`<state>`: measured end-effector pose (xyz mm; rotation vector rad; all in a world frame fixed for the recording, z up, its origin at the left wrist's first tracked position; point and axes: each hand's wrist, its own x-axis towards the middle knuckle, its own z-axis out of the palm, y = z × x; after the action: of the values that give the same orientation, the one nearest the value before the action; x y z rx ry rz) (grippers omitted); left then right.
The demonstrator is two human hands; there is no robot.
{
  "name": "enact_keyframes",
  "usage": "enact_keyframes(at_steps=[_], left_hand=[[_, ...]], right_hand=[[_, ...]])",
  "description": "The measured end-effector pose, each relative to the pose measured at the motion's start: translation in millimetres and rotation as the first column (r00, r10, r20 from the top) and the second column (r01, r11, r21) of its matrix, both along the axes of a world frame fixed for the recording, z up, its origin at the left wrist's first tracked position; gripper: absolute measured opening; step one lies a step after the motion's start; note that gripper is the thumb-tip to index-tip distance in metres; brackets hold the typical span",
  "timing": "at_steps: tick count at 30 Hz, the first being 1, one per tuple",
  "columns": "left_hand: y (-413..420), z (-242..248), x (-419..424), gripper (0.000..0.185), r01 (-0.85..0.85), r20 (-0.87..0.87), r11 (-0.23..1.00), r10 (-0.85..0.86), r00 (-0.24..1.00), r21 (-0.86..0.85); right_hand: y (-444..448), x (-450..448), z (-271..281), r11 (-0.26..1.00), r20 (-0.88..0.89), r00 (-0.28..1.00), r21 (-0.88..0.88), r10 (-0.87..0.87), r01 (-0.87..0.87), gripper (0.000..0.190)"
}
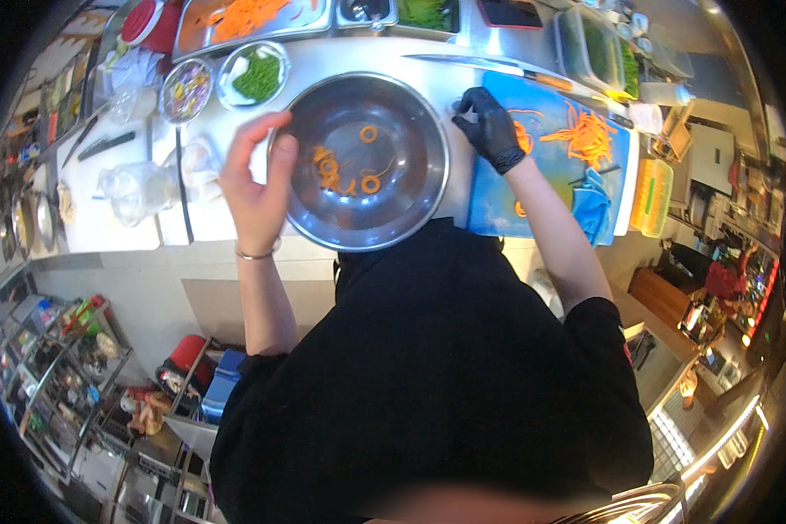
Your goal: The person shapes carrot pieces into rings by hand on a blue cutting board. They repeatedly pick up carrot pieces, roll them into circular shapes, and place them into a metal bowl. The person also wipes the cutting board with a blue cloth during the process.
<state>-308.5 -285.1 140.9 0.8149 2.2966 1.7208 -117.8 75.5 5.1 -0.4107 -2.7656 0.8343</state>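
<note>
A steel mixing bowl point(393, 216) stands before me at the counter's front edge, holding orange vegetable rings point(369, 135) and shreds point(328, 169). My bare left hand point(259, 183) is at the bowl's left rim, thumb and forefinger spread over it; whether it grips the rim is unclear. In a black glove, my right hand point(491, 131) is bent beside the bowl, over the left edge of a blue cutting board point(491, 209). Something small and greyish shows near its fingertips, too indistinct to name. Orange strips point(586, 141) lie heaped on the board, with a blue cloth point(591, 203) below them.
A long knife point(475, 62) lies behind the bowl. Small bowls hold chopped greens point(259, 76) and a purple-yellow mix point(187, 92). Farther back is a steel tray point(301, 25) of orange pieces. Plastic bags point(134, 193) and a dark-handled knife point(108, 144) lie left.
</note>
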Motion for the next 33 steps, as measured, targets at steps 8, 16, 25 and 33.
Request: enact_keyframes(at_steps=[8,16,25,33], left_hand=[[-48,10,-24,0.022,-0.310,0.136,0.929,0.287,0.948,0.201],[39,-9,79,0.020,0.079,0.521,0.957,-0.221,0.825,0.280],[88,-20,192,0.027,0.449,0.679,0.765,-0.630,0.377,0.461],[115,-52,193,0.048,-0.067,0.791,0.808,-0.587,-0.173,0.585]], right_hand=[[6,-23,5,0.981,0.346,0.937,0.158,0.049,-0.110,0.032],[8,-17,4,0.993,0.257,0.965,0.091,0.045,-0.070,0.043],[-4,-13,30,0.995,0.274,0.957,0.065,-0.092,0.077,0.032],[-58,64,197,0.974,0.201,0.966,-0.191,0.159,-0.121,0.041]])
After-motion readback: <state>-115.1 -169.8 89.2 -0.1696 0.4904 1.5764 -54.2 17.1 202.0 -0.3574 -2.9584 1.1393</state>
